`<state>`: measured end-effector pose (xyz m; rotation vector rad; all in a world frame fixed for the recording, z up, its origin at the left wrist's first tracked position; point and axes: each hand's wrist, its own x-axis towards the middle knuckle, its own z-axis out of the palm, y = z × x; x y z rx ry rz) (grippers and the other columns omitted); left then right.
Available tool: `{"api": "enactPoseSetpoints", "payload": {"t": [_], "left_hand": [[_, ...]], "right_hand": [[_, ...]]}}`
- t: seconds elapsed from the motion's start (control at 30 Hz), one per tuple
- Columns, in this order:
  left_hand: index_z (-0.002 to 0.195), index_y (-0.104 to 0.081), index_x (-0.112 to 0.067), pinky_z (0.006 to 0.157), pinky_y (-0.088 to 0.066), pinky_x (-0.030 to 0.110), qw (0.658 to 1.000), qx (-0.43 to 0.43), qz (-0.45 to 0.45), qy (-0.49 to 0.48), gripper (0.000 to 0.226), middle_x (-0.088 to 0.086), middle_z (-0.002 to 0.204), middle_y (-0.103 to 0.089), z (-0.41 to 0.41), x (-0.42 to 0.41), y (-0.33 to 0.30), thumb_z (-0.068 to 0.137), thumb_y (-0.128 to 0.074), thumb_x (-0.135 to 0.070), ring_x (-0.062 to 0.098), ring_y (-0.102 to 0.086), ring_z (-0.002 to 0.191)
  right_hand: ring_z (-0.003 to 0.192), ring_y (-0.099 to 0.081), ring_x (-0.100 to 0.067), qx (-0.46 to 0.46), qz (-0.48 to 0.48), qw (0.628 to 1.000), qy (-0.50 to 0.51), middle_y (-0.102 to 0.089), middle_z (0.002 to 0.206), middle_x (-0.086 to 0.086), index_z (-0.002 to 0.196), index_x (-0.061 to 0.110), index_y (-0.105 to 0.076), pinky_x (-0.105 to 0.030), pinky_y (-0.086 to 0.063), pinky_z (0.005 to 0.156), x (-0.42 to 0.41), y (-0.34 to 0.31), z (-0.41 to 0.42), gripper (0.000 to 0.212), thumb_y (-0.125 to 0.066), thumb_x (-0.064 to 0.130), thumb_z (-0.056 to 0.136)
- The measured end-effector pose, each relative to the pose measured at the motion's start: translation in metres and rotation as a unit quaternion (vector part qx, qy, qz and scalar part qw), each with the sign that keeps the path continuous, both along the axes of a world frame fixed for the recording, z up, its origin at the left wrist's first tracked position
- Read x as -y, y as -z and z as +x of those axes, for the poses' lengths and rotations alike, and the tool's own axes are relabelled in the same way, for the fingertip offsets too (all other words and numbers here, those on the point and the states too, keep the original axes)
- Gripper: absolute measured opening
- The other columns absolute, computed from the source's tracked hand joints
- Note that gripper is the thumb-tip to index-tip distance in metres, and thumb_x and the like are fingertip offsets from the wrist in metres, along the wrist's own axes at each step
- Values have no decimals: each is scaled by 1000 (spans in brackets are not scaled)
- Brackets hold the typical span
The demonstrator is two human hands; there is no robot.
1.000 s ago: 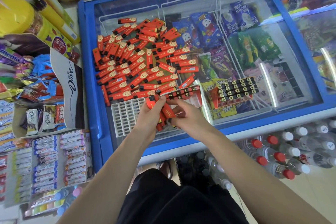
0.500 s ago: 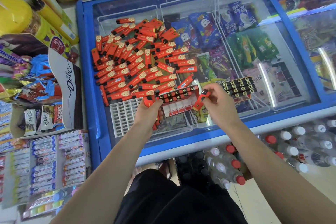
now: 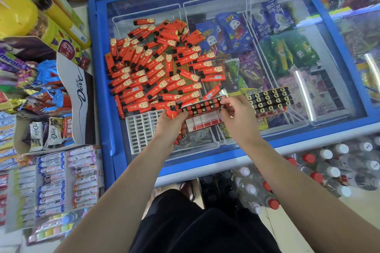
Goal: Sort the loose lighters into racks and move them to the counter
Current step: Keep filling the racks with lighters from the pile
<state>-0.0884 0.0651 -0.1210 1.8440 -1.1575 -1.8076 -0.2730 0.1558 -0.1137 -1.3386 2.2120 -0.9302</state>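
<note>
Holding a half-filled rack (image 3: 202, 107) just above centre of the frame, over the freezer's glass lid (image 3: 226, 2), the person works with both hands at once. The left hand (image 3: 167, 123) has its fingers curled round a small bunch of red lighters (image 3: 172, 113) at the rack's left end. The right hand (image 3: 236, 117) has its fingers bent over the rack's right end, apparently pressing a lighter into a slot, though the exact pinch is hidden. A full rack (image 3: 267, 99) sits just right of the hands, an empty white rack (image 3: 141, 127) lies to their left, and the loose pile of lighters (image 3: 156, 68) spreads across the glass in the upper-left middle.

Each lighter looks light, rigid and smooth-sided, so a bunch probably slips easily; pinching one by its long flat faces near the black cap should steer it best. The plastic rack seems thin and likely flexes, and filled rows make it top-heavy, so support from underneath at both ends would suit carrying it. Sliding on glass is a risk.
</note>
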Motion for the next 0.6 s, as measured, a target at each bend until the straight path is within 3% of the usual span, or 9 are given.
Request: {"api": "enactPoseSetpoints", "payload": {"t": [0.17,0.23,0.3,0.37,0.43,0.53,0.6], "left_hand": [[101,-63,-24,68,-53,39,1000,1,9,4,13,3,72,-64,1,0,0,94,-72,-31,21,-59,66],[102,-62,-23,64,-53,36,1000,-2,11,7,11,4,73,-62,0,0,-2,96,-69,-30,20,-58,63],[102,-62,-19,57,-52,32,1000,-5,10,7,13,5,72,-61,-1,-1,-5,100,-65,-32,19,-58,59],[100,-60,-15,52,-50,30,1000,-5,25,3,24,5,71,-61,1,-2,-7,101,-63,-39,19,-58,58],[100,-60,-13,53,-50,31,998,-27,56,-16,31,5,72,-61,4,-2,-11,100,-65,-44,19,-58,58],[95,-60,-14,55,-51,33,985,-111,120,-56,33,3,69,-58,9,-3,-22,102,-62,-47,17,-55,56],[88,-60,-16,56,-50,32,973,-160,154,-68,37,3,68,-56,13,-5,-31,104,-57,-49,16,-53,56]], "right_hand": [[90,-69,-16,122,37,987,101,-69,103,-4,107,14,-66,-19,-54,82,2,0,1,13,-66,7,96],[81,-72,-21,223,62,958,171,-71,94,-7,101,14,-61,-30,-59,76,5,0,-1,11,-69,13,94],[63,-68,-22,297,92,925,220,-72,90,-16,99,11,-57,-38,-56,60,9,1,-2,20,-73,22,92],[48,-62,-17,296,135,919,222,-70,80,-17,92,8,-54,-35,-46,52,12,0,-2,28,-71,30,93],[41,-59,-13,300,156,915,222,-66,71,-14,86,10,-54,-34,-44,53,13,-5,0,28,-68,31,95],[44,-59,-15,336,169,898,231,-62,67,-11,79,13,-51,-32,-47,53,14,-11,2,31,-65,35,96],[52,-57,-21,303,155,913,228,-58,67,-9,77,15,-48,-38,-49,58,14,-16,7,31,-60,36,95]]}}
